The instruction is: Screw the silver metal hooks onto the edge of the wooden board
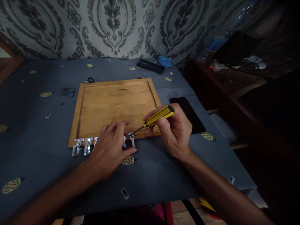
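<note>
My right hand is wrapped around a yellow-and-black screwdriver. Its shaft slants down to the left, with the tip at the top of a silver metal hook on the near edge of a framed wooden board. My left hand lies across that edge and grips around this hook, fingers above and thumb by its lower end. More silver hooks sit along the edge to the left, some partly hidden under my left hand. Whether a screw is under the tip cannot be made out.
A black tablet-like slab lies right of the board. Behind it are a dark case and a blue cloth. Loose metal pieces rest on the grey tablecloth at left. A dark shelf borders the right side.
</note>
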`<state>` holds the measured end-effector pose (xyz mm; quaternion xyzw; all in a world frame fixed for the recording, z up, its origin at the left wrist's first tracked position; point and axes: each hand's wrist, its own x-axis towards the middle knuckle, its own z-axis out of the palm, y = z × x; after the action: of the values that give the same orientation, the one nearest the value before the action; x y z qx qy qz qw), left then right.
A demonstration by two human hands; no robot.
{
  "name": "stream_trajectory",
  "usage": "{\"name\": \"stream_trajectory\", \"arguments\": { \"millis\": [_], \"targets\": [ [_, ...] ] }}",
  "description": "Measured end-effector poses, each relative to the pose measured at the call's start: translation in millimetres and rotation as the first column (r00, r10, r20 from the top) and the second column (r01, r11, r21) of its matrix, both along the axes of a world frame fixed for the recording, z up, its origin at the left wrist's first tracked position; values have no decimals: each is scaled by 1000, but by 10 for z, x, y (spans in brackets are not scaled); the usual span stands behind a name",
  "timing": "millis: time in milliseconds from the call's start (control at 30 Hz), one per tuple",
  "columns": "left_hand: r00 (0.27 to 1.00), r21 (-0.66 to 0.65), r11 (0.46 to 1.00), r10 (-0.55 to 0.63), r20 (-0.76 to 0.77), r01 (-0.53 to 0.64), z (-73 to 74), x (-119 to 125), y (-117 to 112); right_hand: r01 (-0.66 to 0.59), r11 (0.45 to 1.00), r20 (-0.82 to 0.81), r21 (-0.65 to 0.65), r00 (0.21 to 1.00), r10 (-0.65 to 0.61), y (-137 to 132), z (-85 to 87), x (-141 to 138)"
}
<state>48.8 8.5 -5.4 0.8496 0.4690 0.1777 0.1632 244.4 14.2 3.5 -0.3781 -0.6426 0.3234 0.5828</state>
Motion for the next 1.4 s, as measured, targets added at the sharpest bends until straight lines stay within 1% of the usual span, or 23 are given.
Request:
{"name": "stream_trajectory", "arguments": {
  "millis": [133,233,333,433,533,633,700,767,933,1033,1267,1400],
  "targets": [
    [1000,2,1000,9,-2,-9,2,1,0,-26,1000,28,17,999,26,-14,-19,11],
    [1000,5,1000,-4,-18,4,6,1,-1,-50,998,81,27,996,47,-20,-5,18],
    [999,11,1000,-13,-31,14,9,4,4,-30,999,167,22,986,26,-6,73,3],
    [999,32,999,-14,-31,15,11,10,15,-30,1000,256,0,966,29,23,195,-41],
    [999,54,998,-34,-27,36,17,14,26,-24,999,294,-33,955,33,50,289,-102],
    [997,50,997,-62,-42,65,34,15,35,-43,995,222,-91,973,62,63,307,-153],
    [997,34,998,-57,-59,59,48,16,40,-69,991,153,-118,984,87,59,293,-167],
    [996,2,999,-49,-72,49,60,16,44,-87,988,121,-132,987,103,46,283,-161],
    [997,-40,998,-41,-63,39,63,13,49,-164,966,9,-200,986,169,6,293,-106],
    [997,-39,998,-46,-54,44,58,11,53,-139,967,-25,-213,990,136,2,285,-88],
    [998,-11,999,-41,-55,41,44,11,50,-75,980,-69,-187,996,63,-10,226,-123],
    [997,10,999,-48,-58,49,31,2,51,-124,973,-102,-196,989,106,-13,213,-108]
  ]
}}
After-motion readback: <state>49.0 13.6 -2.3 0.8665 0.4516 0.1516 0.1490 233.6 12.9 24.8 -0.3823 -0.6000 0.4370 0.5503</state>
